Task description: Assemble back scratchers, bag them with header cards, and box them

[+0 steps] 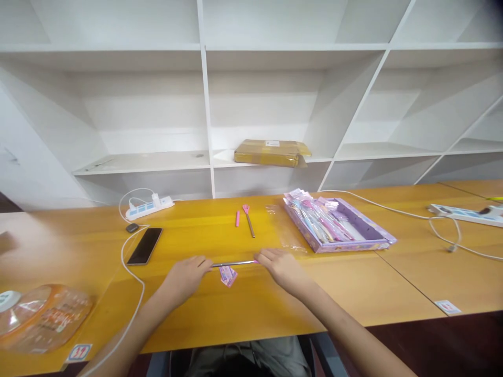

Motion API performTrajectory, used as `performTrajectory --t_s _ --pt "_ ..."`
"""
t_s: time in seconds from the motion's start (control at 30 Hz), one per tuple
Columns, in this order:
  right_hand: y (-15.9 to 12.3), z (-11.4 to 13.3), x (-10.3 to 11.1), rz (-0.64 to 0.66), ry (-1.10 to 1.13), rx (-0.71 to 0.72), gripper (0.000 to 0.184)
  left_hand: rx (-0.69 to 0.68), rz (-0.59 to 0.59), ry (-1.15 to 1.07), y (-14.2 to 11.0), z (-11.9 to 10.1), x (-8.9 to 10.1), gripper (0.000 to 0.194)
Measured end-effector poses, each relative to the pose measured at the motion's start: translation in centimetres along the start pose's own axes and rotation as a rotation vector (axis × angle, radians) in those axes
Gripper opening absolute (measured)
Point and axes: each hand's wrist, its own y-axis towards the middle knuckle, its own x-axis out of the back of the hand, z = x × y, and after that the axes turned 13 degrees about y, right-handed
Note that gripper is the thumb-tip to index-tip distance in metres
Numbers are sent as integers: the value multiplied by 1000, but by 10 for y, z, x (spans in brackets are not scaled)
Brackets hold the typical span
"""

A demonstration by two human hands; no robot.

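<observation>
Silver-coloured thin metal rod (232, 263) lies near the surface's (243, 314) front edge, pinched at each end by left hand (184, 276) and right hand (280, 265) fingers. Steady, level grips would suit it, clear of the small pink wrapper (228, 275).

Slim metal rod (232, 263), flat on table

I can't read any lettering from here. The sticker (79, 352) at the near left edge of the surface (243, 309) shows red upward arrows; the white label (272, 143) on the cardboard parcel (271, 152) is too blurred to read.
</observation>
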Motion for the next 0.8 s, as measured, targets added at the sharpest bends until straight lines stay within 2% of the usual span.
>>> performTrajectory --t_s 0.1,0.2,0.27,0.33,0.43,0.6,0.73,0.8 --pt "-53 -49 21 -131 -33 -29 36 74 -66 34 -33 40 7 26" --pt "-118 -100 48 -318 -24 -185 44 149 -170 67 -75 79 4 31" --pt "-152 -119 60 -341 5 -283 42 147 -190 47 -98 92 -4 31" --pt "-172 -121 63 -288 74 -374 41 144 -210 3 -111 91 -16 31" --pt "-185 -106 53 -210 201 -508 42 168 -220 -52 -116 75 -33 36" --pt "-206 -98 29 -300 366 -596 43 133 -236 -49 -118 56 -47 46" --pt "-227 -107 15 -393 356 -729 33 155 -256 17 -123 55 -49 49" --pt "-235 -112 11 -400 323 -806 30 177 -253 -10 -124 56 -50 50"
